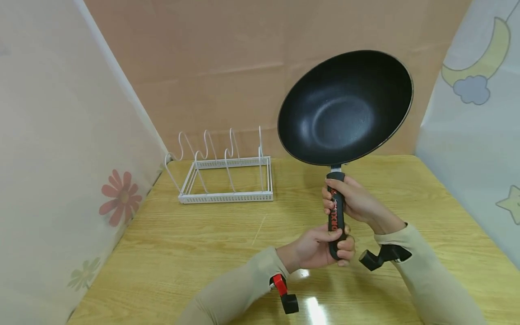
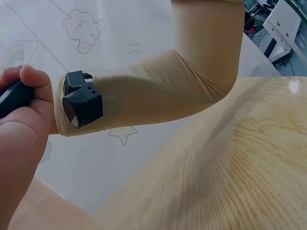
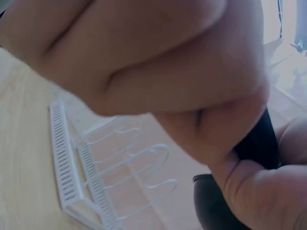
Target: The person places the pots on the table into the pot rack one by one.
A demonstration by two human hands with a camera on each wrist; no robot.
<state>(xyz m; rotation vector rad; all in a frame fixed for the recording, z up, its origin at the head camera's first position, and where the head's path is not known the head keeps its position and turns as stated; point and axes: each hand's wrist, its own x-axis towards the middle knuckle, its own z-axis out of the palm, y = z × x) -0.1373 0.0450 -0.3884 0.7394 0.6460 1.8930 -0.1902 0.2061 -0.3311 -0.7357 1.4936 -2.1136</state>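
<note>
A black wok [image 1: 345,108] with a long black handle [image 1: 336,212] is held up above the table, its dark inside facing the head camera. My right hand [image 1: 353,196] grips the upper part of the handle near the pan. Lower down, the left hand [image 1: 321,248] wraps its fingers and thumb round the handle's end. In the right wrist view, curled fingers [image 3: 158,62] cover much of the handle, and part of the wok [image 3: 213,203] shows below them. The left wrist view shows a hand on the black handle [image 2: 14,98] at its left edge.
A white wire rack [image 1: 225,197] with several upright loops stands at the back left of the wooden table [image 1: 195,239]. Patterned sheets hang at the left [image 1: 61,135] and right, with a plain tan backdrop [image 1: 203,67] behind. Both sleeves carry small wrist cameras.
</note>
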